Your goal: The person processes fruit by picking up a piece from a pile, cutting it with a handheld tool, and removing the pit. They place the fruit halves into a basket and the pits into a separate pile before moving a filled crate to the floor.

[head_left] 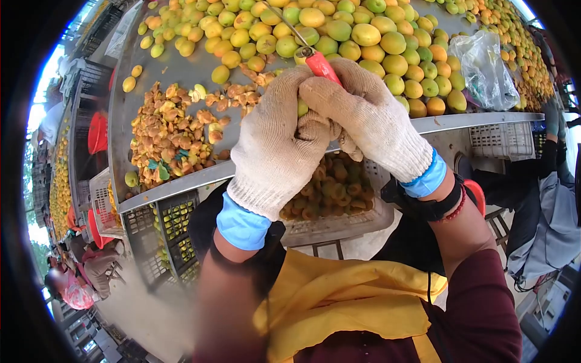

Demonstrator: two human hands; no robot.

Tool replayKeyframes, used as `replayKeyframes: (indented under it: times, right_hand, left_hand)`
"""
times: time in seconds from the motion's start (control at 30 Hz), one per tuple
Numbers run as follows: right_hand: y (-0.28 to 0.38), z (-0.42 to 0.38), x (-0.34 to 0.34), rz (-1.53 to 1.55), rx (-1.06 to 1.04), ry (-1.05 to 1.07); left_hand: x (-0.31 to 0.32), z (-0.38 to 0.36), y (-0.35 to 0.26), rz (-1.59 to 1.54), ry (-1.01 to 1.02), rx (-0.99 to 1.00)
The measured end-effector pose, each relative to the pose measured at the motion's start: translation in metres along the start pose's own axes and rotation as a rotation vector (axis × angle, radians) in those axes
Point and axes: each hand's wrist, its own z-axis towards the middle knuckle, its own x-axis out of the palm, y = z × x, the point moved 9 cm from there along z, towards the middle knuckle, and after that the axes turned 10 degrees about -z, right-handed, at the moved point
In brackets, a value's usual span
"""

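Both hands wear white knitted gloves over blue cuffs and meet above the table's front edge. My right hand [369, 106] is closed round the red handle of a tool [321, 65]. Its thin metal shaft points up and left over the fruit. My left hand [272, 136] is closed against the right, with a sliver of a yellow-green apricot [302, 108] showing between its fingers; the rest is hidden. Behind the hands lies a heap of green, yellow and orange apricots [366, 35]. A pile of brownish-orange pits and scraps [172, 130] lies left of my left hand.
The metal table edge [436, 123] runs across in front of me. Beneath my hands stands a crate [330, 228] of fruit pieces. A clear plastic bag [484, 69] lies on the right. Dark crates [177, 221] stand lower left; other people sit at both sides.
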Motion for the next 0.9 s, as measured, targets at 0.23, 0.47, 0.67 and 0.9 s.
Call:
replayKeyframes:
  times: [0.23, 0.47, 0.67, 0.9]
  right_hand:
    - [-0.008, -0.004, 0.008, 0.144, 0.066, 0.105]
    - [-0.015, 0.0, 0.012, 0.212, 0.051, 0.14]
    - [-0.018, 0.002, 0.015, 0.278, 0.051, 0.115]
    - [-0.034, 0.001, 0.021, 0.278, 0.227, 0.081]
  left_hand:
    - [0.007, -0.007, 0.026, -0.469, 0.122, -0.228]
    - [0.008, -0.014, 0.029, -0.663, 0.16, -0.426]
    - [0.006, -0.014, 0.039, -0.346, 0.049, -0.29]
    - [0.006, -0.012, 0.055, -0.502, 0.161, -0.57]
